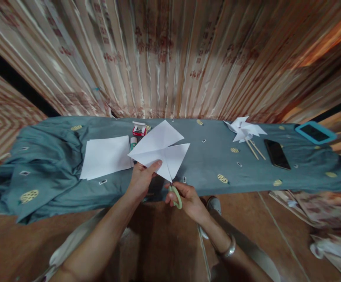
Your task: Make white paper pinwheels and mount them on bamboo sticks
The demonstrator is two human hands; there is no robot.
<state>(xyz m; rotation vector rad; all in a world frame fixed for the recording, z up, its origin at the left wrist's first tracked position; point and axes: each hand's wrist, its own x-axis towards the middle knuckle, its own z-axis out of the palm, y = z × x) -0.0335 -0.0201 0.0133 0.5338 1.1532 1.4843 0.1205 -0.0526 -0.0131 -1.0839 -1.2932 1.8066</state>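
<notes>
My left hand (143,176) grips a white square sheet of paper (161,143) near its lower edge, thumb on top and the other fingers beneath. The sheet is held above the cloth-covered table and has a slit running inward from its right corner. In my right hand (188,197) is a pair of scissors (175,196) with pale green handles. Their blades meet the sheet's bottom corner and are mostly hidden by the paper, so how far they stand apart is unclear.
A stack of white paper (105,156) lies left, beside a glue stick (133,142) and a small red box of metal pins (139,129). To the right are paper pinwheels (244,129) on sticks, a black phone (277,154) and a blue-framed tablet (316,132). A patterned curtain (170,58) hangs behind the table (205,172).
</notes>
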